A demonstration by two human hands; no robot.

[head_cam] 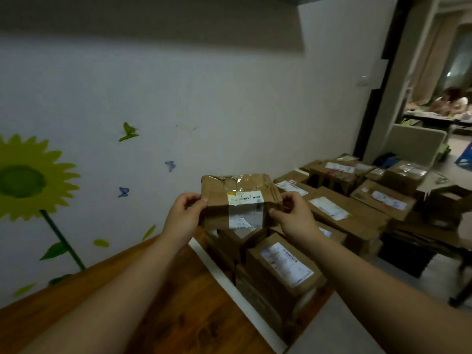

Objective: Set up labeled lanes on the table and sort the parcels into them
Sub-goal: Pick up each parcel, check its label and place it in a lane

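Over wooden table (178, 307) at lower left, gripping parcel (240, 186) mid-frame by its ends with left hand (184, 216) and right hand (294, 216).

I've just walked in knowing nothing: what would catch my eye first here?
A crumpled cardboard parcel is held up at centre between the left hand and right hand, label facing the camera. Below and right of it lie many more labelled parcels, and a big sunflower decorates the wall at left.
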